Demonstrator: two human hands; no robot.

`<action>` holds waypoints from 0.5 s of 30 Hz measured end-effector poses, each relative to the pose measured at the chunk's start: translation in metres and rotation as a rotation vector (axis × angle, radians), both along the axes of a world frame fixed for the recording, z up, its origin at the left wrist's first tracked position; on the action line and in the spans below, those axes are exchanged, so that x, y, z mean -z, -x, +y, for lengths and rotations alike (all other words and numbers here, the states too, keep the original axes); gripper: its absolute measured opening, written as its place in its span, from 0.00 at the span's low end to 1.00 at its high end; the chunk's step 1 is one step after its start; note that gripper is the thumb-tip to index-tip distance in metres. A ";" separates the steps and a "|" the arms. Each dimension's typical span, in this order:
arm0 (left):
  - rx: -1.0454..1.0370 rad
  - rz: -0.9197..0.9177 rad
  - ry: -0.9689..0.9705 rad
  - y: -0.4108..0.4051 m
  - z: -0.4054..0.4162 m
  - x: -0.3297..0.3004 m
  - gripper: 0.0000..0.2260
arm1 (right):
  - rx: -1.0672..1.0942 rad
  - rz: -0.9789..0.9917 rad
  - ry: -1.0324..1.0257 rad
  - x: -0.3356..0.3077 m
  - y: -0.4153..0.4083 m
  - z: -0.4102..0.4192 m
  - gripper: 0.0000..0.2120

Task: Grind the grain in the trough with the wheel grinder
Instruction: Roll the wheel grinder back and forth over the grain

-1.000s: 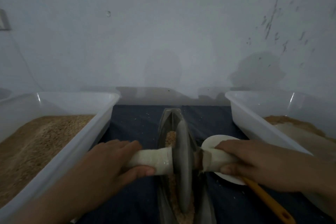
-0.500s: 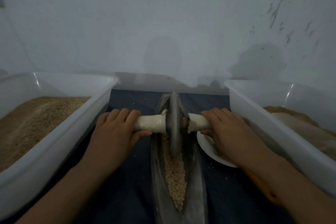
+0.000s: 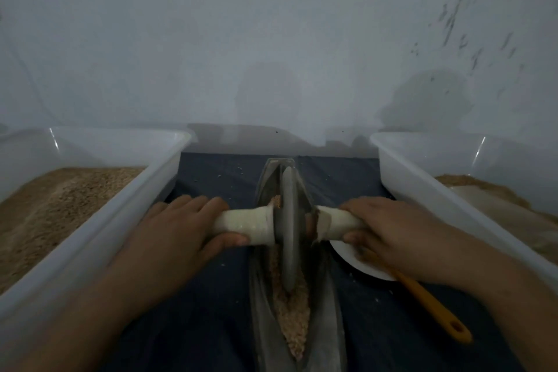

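Dim, soft focus, wide-angle edge distortion

Dark cloth surface (image 3: 211,320): trough (image 3: 329,326) at ctr, white tubs at L edge (image 3: 90,238) & R edge (image 3: 428,190), plate (image 3: 347,254) just R of trough.

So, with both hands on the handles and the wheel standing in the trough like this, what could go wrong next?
1. The wheel stands on its thin edge in the narrow trough; uneven pressure from the left hand and right hand may tip it.
2. Grain is heaped near the close end, so a long stroke might push some onto the dark cloth.
3. The right hand hangs just above the white plate and the orange-handled tool and could knock them.
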State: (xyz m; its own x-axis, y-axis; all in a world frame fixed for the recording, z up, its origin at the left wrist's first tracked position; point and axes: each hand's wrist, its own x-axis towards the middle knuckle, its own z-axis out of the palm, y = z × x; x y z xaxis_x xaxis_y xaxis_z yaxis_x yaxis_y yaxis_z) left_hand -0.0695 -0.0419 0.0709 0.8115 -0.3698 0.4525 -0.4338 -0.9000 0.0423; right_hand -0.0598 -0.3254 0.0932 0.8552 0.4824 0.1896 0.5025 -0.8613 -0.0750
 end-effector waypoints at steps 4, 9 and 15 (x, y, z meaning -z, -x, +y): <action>-0.168 -0.184 -0.057 -0.015 -0.019 0.013 0.27 | 0.120 -0.296 -0.010 0.027 -0.022 0.008 0.18; -0.154 -0.222 -0.062 -0.021 -0.017 0.015 0.29 | 0.112 -0.299 -0.036 0.032 -0.023 0.009 0.16; 0.134 -0.130 -0.052 -0.008 0.006 0.001 0.25 | -0.027 0.126 0.002 -0.012 0.008 -0.004 0.09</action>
State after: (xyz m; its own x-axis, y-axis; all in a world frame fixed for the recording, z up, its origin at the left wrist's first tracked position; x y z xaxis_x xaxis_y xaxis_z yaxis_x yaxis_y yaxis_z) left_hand -0.0620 -0.0356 0.0695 0.6895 -0.4962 0.5276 -0.5489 -0.8333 -0.0665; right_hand -0.0681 -0.3293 0.1048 0.8588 0.5059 0.0808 0.5123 -0.8478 -0.1369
